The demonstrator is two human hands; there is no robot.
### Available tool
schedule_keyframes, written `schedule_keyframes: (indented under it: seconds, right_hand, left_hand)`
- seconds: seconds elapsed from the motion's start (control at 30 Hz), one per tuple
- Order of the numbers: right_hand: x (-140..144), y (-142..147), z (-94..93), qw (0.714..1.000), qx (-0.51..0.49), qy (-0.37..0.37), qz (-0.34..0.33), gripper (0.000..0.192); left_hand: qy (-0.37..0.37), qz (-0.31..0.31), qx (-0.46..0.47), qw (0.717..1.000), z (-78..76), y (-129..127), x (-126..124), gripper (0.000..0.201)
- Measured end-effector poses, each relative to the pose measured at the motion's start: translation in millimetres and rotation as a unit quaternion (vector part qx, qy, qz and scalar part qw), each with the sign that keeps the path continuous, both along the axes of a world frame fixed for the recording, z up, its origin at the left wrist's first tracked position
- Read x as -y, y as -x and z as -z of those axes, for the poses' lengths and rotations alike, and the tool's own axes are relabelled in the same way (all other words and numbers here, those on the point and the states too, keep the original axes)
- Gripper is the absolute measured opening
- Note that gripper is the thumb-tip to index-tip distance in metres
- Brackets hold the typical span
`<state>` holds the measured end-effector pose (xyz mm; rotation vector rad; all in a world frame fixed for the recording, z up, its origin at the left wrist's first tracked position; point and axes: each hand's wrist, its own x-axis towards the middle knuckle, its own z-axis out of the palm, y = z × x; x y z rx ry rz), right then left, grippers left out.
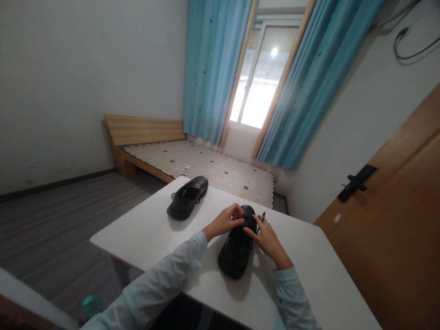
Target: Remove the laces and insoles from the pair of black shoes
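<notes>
A black lace-up shoe (235,259) stands on the white table (144,233), its toe pointing away from me and its heel toward me. Over its lacing, my left hand (227,222) comes in from the left with thumb and fingers closed in a pinch on the shoelace. From the right, my right hand (267,236) bends its fingers round the same lacing, and a dark lace end (263,216) sticks up beside them. The fingers partly hide the laces. A second black shoe (188,198) rests farther off to the left, its laces loose at the sides.
Beyond the table is a low bed (213,167) with a wooden headboard (147,129) and a small white object (186,168) on it. Blue curtains (216,68) flank the window. A wooden door (388,238) stands at the right. A green-capped item (92,303) sits low at the left.
</notes>
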<state>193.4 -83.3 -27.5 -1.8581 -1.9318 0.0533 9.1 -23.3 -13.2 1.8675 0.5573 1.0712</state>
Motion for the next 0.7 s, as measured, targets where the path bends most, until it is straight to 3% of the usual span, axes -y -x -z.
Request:
schedule_keyframes:
  seconds: [0.3,0.4,0.5,0.6,0.7]
  right_hand:
    - [1,1,0.0,1.000,0.013,0.000,0.013,0.069]
    - [1,1,0.4,1.000,0.013,-0.005,0.017,0.069]
    - [2,2,-0.2,1.000,0.014,-0.010,0.019,0.069]
    - [3,3,-1.2,1.000,0.012,-0.011,0.020,0.070]
    - [3,3,-1.8,1.000,0.009,-0.017,0.020,0.068]
  left_hand:
    - [0.089,0.065,0.102,0.989,1.0,0,-4,0.022]
    - [0.093,0.057,0.115,0.987,1.7,-1,-4,0.022]
    - [0.061,0.010,0.085,0.994,-1.5,0,-1,0.017]
    - [-0.015,-0.054,0.021,0.998,-7.6,5,2,0.010]
    - [-0.092,-0.078,-0.052,0.991,-11.0,10,2,0.008]
